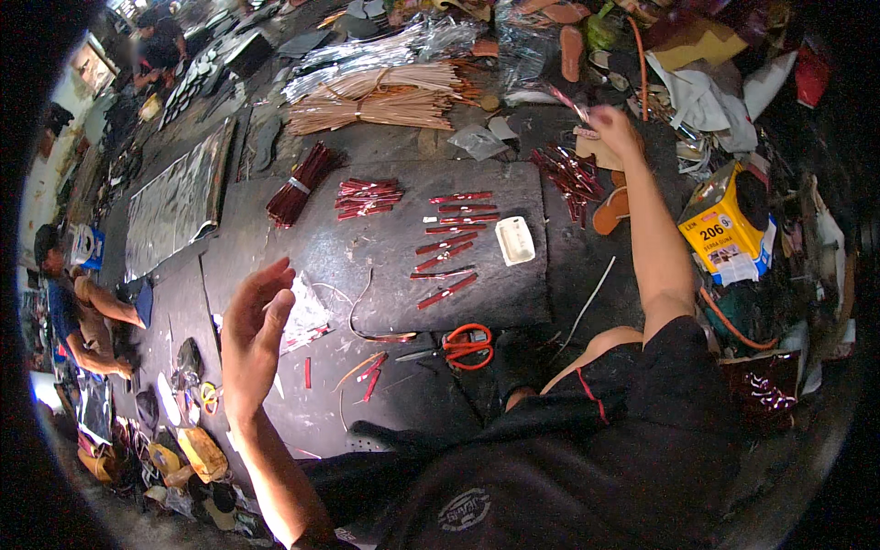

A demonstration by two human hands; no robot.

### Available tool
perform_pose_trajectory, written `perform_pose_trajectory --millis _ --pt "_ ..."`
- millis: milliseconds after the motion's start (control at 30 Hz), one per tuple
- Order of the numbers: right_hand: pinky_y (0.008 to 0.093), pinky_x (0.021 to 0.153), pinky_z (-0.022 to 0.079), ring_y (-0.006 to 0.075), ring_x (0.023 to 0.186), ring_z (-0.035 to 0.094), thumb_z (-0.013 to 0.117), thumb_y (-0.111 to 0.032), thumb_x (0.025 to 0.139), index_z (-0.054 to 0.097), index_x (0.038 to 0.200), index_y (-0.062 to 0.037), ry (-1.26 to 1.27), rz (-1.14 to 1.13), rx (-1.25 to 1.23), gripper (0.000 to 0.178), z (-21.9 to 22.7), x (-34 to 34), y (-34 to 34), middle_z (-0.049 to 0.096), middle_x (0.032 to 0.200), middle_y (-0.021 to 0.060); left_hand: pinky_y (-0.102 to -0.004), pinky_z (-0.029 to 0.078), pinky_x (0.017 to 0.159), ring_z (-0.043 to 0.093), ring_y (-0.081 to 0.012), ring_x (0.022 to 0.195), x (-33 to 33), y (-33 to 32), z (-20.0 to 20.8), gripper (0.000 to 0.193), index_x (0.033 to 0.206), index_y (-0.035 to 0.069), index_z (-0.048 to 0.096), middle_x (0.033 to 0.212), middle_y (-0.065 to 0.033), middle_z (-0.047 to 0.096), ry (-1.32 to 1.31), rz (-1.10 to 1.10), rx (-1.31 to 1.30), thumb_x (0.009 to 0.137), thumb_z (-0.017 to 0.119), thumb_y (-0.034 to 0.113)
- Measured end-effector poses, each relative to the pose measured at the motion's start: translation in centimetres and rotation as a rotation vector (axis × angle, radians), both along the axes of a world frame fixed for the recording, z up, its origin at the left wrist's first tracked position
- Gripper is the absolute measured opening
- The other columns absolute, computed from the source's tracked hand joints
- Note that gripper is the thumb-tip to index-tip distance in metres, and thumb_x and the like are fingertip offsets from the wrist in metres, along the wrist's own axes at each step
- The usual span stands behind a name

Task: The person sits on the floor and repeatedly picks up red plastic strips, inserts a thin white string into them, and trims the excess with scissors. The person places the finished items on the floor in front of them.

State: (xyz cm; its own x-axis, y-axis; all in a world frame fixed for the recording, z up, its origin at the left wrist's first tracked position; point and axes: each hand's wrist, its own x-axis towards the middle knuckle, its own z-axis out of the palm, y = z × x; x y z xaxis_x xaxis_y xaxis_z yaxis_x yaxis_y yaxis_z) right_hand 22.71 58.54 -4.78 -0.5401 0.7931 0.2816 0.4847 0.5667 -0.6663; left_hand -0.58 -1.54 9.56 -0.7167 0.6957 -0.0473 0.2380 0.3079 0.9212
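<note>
My left hand (255, 339) hovers over the near left of the dark work surface, its fingers stretched out and holding nothing. Reaching far right, my right hand (614, 133) is closed around a glossy dark red strip (570, 103), slightly blurred. Just below that hand lies a loose heap of dark red strips (573, 181). Several short red strips (461, 208) are laid in a column on the dark board (385, 284), beside a small white tray (516, 247). Further left are a stacked pile of strips (368, 197) and a tied bundle (301, 188).
Orange-handled scissors (468, 346) lie near my lap. Bundles of tan strips (371, 103) sit at the back. Brown soles (610, 213) and a yellow container (724, 220) stand to the right. Another person (78, 302) works at the left edge, and one more (158, 46) at far left.
</note>
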Motion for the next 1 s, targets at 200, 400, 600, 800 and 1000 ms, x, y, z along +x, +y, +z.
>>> perform_pose_trajectory --millis 200,400,600,800,1000 --pt "0.0398 0.084 0.052 0.0299 0.093 0.069 0.069 -0.029 0.083 0.073 0.101 -0.0086 -0.418 -0.109 0.085 0.028 -11.2 -1.3 -1.2 0.073 0.097 0.0139 -0.0367 0.043 0.104 0.056 -0.021 0.121 -0.2 -0.2 -0.5 0.04 0.129 -0.002 0.056 0.13 -0.0139 0.06 0.054 -0.011 -0.05 0.097 0.062 0.021" --pt "0.0399 0.075 0.055 0.028 0.081 0.071 0.07 -0.023 0.081 0.073 0.096 -0.0053 -0.322 0.498 -0.067 0.023 -15.4 -13.5 -11.0 0.073 0.087 0.0137 -0.036 0.05 0.097 0.062 -0.0223 0.116 0.5 0.7 -0.3 0.035 0.127 0.002 0.06 0.123 -0.0138 0.065 0.168 -0.063 -0.082 0.095 0.065 0.016" --pt "0.0463 0.089 0.051 0.0363 0.103 0.064 0.067 -0.015 0.084 0.068 0.101 -0.0068 -0.668 0.474 0.339 0.018 -17.9 -14.8 -15.1 0.069 0.103 0.0181 -0.0372 0.053 0.094 0.064 -0.0248 0.111 1.0 -0.2 -0.2 0.035 0.125 0.001 0.061 0.117 -0.0151 0.067 0.244 -0.042 -0.205 0.091 0.068 0.01" --pt "0.0419 0.071 0.054 0.0304 0.083 0.069 0.065 -0.012 0.089 0.064 0.091 0.0003 -0.491 0.564 -0.126 0.013 -11.8 -16.9 -17.5 0.07 0.084 0.0147 -0.0362 0.053 0.095 0.065 -0.0234 0.111 -0.1 -1.6 -1.7 0.035 0.125 0.002 0.061 0.119 -0.0144 0.067 0.155 -0.018 -0.257 0.093 0.067 0.013" --pt "0.0278 0.07 0.051 0.012 0.075 0.066 0.068 -0.017 0.091 0.064 0.1 0.0016 -0.078 1.046 -0.74 0.021 3.8 -22.2 -29.3 0.07 0.085 0.0066 -0.0383 0.046 0.102 0.059 -0.0237 0.119 -1.0 -0.9 -3.5 0.047 0.132 0.0 0.056 0.127 -0.0143 0.063 -0.014 0.049 -0.14 0.098 0.058 0.033"
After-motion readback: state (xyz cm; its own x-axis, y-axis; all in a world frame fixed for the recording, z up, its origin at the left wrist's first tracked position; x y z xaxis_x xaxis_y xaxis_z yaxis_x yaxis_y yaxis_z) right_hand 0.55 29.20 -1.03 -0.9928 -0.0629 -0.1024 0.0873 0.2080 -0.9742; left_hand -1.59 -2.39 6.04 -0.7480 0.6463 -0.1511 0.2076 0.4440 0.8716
